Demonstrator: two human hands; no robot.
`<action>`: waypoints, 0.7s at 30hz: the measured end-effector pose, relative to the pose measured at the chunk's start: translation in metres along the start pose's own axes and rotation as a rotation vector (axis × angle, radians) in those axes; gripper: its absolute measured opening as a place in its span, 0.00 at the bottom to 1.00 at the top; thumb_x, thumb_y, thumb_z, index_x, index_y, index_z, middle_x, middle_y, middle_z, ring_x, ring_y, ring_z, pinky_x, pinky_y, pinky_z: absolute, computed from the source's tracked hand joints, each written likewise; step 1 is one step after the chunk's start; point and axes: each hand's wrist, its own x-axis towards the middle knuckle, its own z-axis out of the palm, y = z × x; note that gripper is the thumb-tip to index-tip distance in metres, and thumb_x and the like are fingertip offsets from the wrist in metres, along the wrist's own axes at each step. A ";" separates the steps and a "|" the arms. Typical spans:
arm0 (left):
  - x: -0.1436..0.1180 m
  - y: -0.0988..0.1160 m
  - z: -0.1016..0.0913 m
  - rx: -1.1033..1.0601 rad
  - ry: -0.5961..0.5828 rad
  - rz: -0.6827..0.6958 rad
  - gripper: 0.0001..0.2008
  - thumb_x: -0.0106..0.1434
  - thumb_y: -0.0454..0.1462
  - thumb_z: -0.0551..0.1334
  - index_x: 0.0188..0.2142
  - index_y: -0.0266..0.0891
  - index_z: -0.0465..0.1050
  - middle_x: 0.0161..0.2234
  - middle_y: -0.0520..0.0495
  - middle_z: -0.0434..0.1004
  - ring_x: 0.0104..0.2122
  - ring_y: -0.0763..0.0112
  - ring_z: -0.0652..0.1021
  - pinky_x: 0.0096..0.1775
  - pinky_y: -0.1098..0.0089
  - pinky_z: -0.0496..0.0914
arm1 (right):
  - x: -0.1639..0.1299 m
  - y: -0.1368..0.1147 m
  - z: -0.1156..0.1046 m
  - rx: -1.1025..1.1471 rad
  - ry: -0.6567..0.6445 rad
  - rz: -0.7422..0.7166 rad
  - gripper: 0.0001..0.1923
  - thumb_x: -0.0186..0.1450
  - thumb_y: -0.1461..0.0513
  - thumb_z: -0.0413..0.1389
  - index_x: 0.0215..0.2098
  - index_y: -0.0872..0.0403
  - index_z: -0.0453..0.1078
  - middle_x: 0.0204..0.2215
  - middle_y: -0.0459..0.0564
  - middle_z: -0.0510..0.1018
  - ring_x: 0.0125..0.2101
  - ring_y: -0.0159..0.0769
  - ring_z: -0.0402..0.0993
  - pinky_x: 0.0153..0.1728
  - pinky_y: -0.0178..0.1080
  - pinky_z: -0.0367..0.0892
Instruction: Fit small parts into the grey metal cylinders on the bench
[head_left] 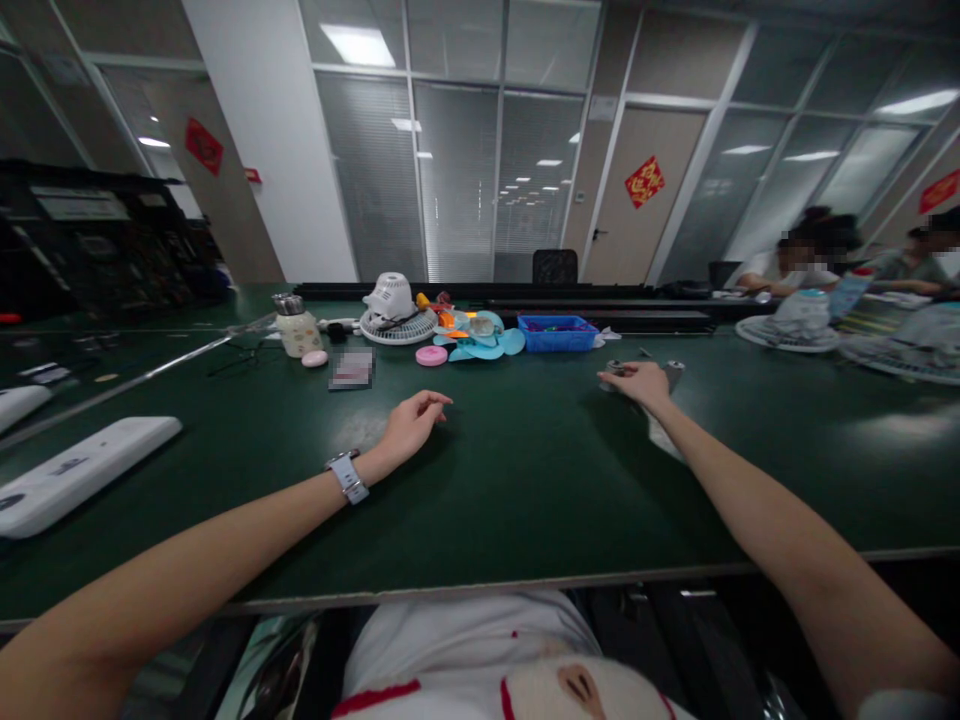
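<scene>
My left hand (411, 423) rests on the dark green table (525, 480) with its fingers loosely curled and nothing in it; a grey watch (347, 476) sits on that wrist. My right hand (641, 383) lies farther right on the table, its fingers over small grey cylindrical parts (673, 371). Whether it grips them I cannot tell for sure; it touches them. Beyond the hands lie a white fan head (394, 310), light blue fan blades (480, 343) and a blue bin (557, 332).
A cream bottle (298, 328), two pink round discs (431, 355) and glasses (244, 352) lie at the back left. White flat housings (75, 470) sit at the left edge. Other people (814, 255) work at the far right with fan parts (799, 325).
</scene>
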 end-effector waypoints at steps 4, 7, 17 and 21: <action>-0.004 0.005 0.000 -0.027 -0.053 0.058 0.21 0.63 0.50 0.58 0.49 0.40 0.75 0.36 0.46 0.80 0.38 0.63 0.78 0.38 0.66 0.69 | -0.045 -0.053 0.011 0.231 -0.061 -0.227 0.25 0.54 0.48 0.65 0.42 0.56 0.79 0.36 0.57 0.83 0.38 0.48 0.80 0.41 0.46 0.74; -0.009 0.013 0.001 -0.004 -0.083 0.157 0.23 0.63 0.52 0.59 0.52 0.44 0.75 0.39 0.46 0.79 0.39 0.64 0.77 0.38 0.67 0.68 | -0.097 -0.101 0.020 0.461 -0.265 -0.437 0.25 0.55 0.48 0.65 0.43 0.55 0.79 0.37 0.55 0.83 0.37 0.44 0.80 0.40 0.44 0.74; -0.018 0.029 0.012 0.073 -0.138 0.347 0.19 0.64 0.51 0.58 0.47 0.47 0.80 0.46 0.44 0.77 0.47 0.61 0.72 0.42 0.65 0.68 | -0.183 -0.151 0.023 0.606 -0.590 -0.715 0.15 0.58 0.53 0.64 0.41 0.53 0.79 0.35 0.46 0.83 0.37 0.39 0.80 0.40 0.37 0.71; -0.016 0.032 0.015 0.090 -0.106 0.354 0.16 0.63 0.50 0.60 0.41 0.46 0.82 0.43 0.45 0.77 0.46 0.61 0.73 0.47 0.63 0.67 | -0.183 -0.149 0.025 0.609 -0.588 -0.712 0.15 0.59 0.54 0.64 0.40 0.53 0.79 0.34 0.46 0.83 0.36 0.38 0.80 0.40 0.37 0.71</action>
